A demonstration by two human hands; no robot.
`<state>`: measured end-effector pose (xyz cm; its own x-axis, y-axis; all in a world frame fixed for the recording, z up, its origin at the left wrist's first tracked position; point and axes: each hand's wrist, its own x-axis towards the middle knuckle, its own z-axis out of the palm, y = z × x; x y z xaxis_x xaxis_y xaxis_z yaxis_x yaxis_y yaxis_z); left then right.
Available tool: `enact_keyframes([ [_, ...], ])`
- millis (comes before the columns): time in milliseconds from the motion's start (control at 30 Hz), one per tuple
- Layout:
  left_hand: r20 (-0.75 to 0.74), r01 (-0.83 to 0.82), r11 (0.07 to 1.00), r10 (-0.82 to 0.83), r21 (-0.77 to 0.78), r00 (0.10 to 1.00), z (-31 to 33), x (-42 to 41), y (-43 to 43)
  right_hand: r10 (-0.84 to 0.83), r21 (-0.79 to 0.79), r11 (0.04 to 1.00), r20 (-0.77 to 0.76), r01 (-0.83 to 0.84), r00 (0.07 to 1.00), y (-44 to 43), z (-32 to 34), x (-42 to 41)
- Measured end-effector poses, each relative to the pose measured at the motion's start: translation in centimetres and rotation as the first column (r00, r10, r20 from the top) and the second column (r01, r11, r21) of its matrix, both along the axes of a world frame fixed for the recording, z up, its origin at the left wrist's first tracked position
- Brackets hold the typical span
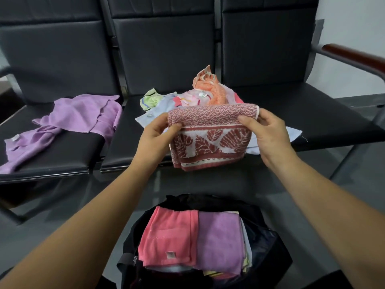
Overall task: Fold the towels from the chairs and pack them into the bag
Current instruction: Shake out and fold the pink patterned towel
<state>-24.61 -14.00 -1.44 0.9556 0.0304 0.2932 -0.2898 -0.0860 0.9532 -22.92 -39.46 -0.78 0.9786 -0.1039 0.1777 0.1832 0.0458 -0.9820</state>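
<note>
I hold the red leaf-patterned towel (210,138) folded over, above the front edge of the middle chair seat (129,147). My left hand (155,135) pinches its left top corner, my right hand (268,132) pinches the right one. The open black bag (270,253) sits below, with a pink towel (168,236) and a purple towel (220,240) folded inside.

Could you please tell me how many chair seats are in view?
3: the left seat under the purple towels, the middle seat under the mixed towel pile, the right seat beside the wooden armrest. Others may lie off-frame.
</note>
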Motion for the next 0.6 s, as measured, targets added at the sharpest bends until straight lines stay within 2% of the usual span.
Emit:
enact_keyframes([
  [100,0.0,0.045,0.999,-0.045,-0.025,0.999,-0.2,-0.1,-0.7,0.007,0.098,0.995,-0.008,-0.006,1.0,-0.4,-0.3,-0.2],
  [167,-0.038,0.072,0.997,-0.072,0.003,0.997,-1.0,-0.1,-1.1,0.033,0.222,0.975,-0.081,-0.014,0.996,-0.6,-0.9,-0.3],
  [233,-0.121,0.105,0.994,-0.1,0.04,0.988,-2.3,0.1,-1.1,0.063,0.274,0.962,-0.184,-0.011,0.981,-0.8,-2.3,-0.4],
  [367,-0.333,0.161,0.982,-0.12,0.099,0.935,-6.9,-0.2,-1.2,0.132,0.165,0.984,-0.401,-0.07,0.906,-1.7,-8.5,-0.9],
  [467,-0.494,0.219,0.966,-0.125,0.136,0.861,-12.1,-1.0,-1.2,0.132,0.04,0.99,-0.601,-0.136,0.788,-2.4,-13.9,-2.3],
  [600,-0.709,0.262,0.959,-0.111,0.107,0.696,-17.4,-2.9,-1.8,0.066,-0.056,0.984,-0.771,-0.171,0.633,-3.0,-18.5,-3.9],
])
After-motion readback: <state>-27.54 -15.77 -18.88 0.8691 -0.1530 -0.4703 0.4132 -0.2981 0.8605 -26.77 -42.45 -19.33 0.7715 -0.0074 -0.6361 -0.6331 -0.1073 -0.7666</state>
